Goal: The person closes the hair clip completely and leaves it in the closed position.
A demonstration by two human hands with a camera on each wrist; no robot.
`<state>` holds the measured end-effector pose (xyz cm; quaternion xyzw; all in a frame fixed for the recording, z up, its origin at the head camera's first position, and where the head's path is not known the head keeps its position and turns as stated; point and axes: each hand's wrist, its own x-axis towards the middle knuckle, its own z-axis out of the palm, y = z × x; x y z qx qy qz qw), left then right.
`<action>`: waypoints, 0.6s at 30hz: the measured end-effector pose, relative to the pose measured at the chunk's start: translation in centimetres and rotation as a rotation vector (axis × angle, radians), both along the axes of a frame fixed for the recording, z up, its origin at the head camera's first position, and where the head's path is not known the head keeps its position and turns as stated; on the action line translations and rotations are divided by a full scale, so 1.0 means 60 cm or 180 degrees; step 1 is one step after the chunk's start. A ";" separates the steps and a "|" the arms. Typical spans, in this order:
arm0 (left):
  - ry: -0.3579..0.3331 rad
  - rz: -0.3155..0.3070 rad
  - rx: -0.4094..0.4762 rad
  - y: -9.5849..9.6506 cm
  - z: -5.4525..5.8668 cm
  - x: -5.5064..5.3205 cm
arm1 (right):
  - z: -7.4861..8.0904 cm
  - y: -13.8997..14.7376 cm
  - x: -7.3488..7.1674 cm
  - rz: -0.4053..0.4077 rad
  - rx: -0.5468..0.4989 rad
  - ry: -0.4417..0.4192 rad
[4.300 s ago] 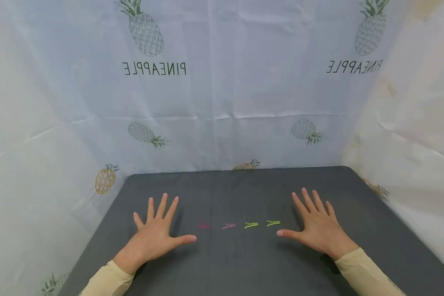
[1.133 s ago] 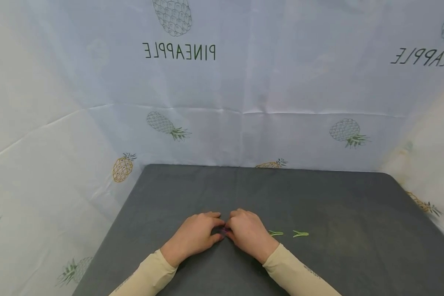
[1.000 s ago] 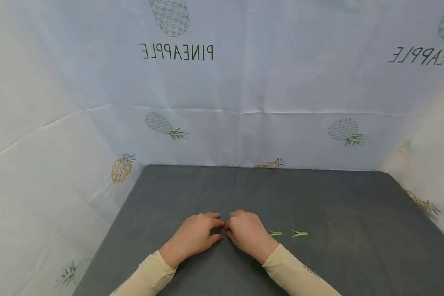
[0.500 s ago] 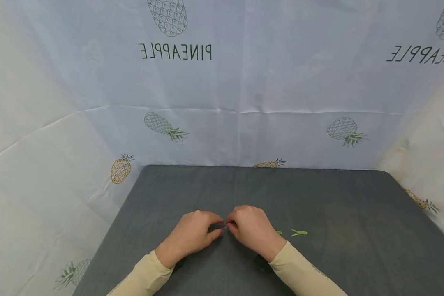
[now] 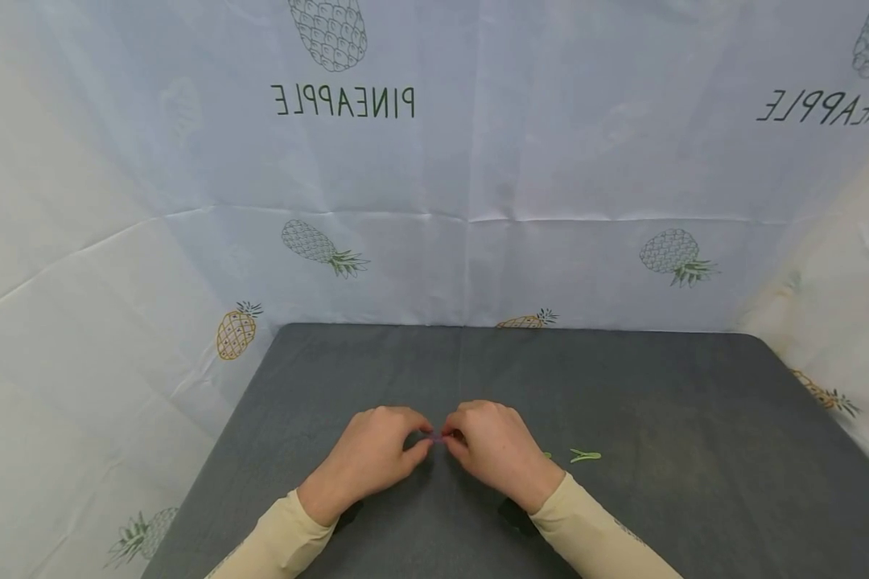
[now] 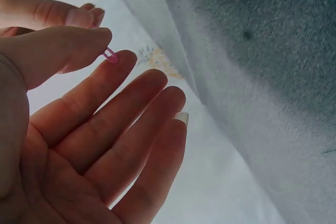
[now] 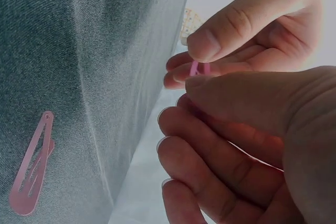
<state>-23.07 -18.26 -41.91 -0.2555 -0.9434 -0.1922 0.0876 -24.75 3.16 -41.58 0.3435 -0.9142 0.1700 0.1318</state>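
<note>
A small pink snap hair clip (image 5: 437, 437) is held off the table between my two hands. My left hand (image 5: 371, 452) pinches one end between thumb and index finger, the other fingers loosely extended in the left wrist view, where a bit of the clip (image 6: 111, 55) shows. Fingers of my right hand (image 5: 498, 452) grip the other end, curled in the right wrist view. Most of the clip is hidden by fingertips. A paler pink snap clip (image 7: 25, 202) lies on the cloth in the right wrist view; the right hand hides it in the head view.
Right of my right hand lies a yellow-green clip (image 5: 585, 455). Another green clip (image 5: 546, 455) is mostly covered by that hand. The dark grey table (image 5: 659, 386) has rounded far corners, and a pineapple-printed white curtain (image 5: 550, 161) hangs behind and at both sides.
Earlier my hands lay spread apart beside a row of clips. They came together at the pink clip, which has been lifted slightly. Left thumb and index finger have just closed on it.
</note>
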 end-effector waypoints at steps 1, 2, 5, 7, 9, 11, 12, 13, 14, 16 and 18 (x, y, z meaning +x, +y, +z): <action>0.0018 0.0007 0.0006 -0.001 0.001 0.001 | 0.001 0.000 0.000 -0.0001 0.0000 0.0000; 0.0037 0.0014 0.0008 -0.001 0.002 0.002 | 0.002 -0.001 0.001 -0.0002 0.0003 -0.0001; 0.0077 0.0025 0.0007 -0.001 0.006 0.004 | 0.003 -0.001 0.002 0.0010 -0.0006 -0.0015; 0.0081 0.0023 0.0016 -0.001 0.007 0.005 | 0.004 0.000 0.002 0.0026 -0.0030 -0.0028; 0.0098 0.0021 0.0020 -0.001 0.009 0.006 | 0.005 0.000 0.003 0.0043 -0.0062 -0.0037; 0.0120 0.0017 0.0020 -0.002 0.009 0.006 | 0.005 0.000 0.002 0.0049 -0.0084 -0.0042; 0.0128 0.0013 0.0020 -0.002 0.010 0.007 | 0.006 0.000 0.002 0.0047 -0.0089 -0.0045; 0.0135 0.0006 0.0016 -0.002 0.010 0.007 | 0.006 0.000 0.002 0.0043 -0.0093 -0.0054; 0.0138 -0.0001 0.0011 -0.003 0.010 0.007 | 0.006 0.001 0.002 0.0035 -0.0092 -0.0063; 0.0134 -0.0015 0.0006 -0.003 0.011 0.007 | 0.005 0.001 0.001 0.0019 -0.0079 -0.0082; 0.0126 -0.0024 -0.0002 -0.003 0.011 0.008 | 0.005 0.001 0.001 0.0012 -0.0073 -0.0093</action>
